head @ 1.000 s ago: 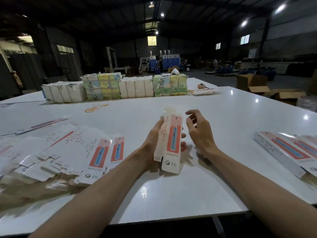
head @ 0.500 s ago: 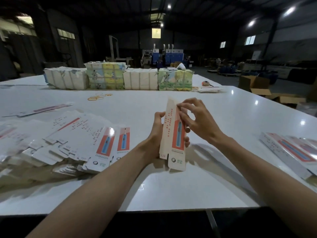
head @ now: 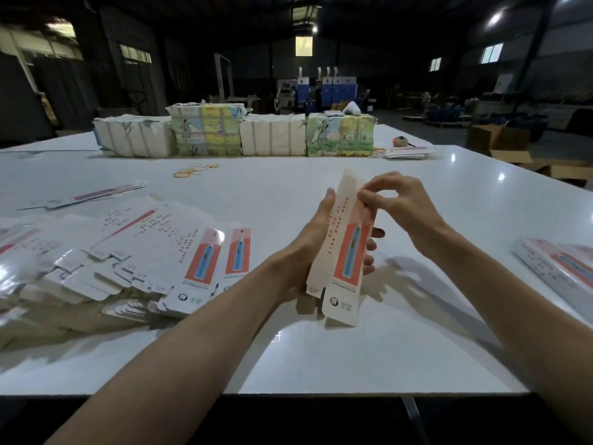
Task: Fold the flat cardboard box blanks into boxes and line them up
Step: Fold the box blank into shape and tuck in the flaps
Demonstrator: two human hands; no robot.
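A long, narrow white-and-red cardboard box blank (head: 345,248) stands nearly upright above the middle of the glossy white bench (head: 321,358), clear of its surface. The left hand (head: 313,252) is wrapped around its back and left edge, fingertips showing past the right edge. The right hand (head: 396,203) pinches the upper right edge between thumb and forefinger. The step in hand looks like opening this blank into a tube; its lower flaps hang unfolded. Next, probably, the sides need squaring and the end flaps tucking in. A fanned pile of flat printed blanks (head: 128,261) lies toward the bench's left edge; finished boxes (head: 558,268) lie in a row at its right edge, where this one would likely go.
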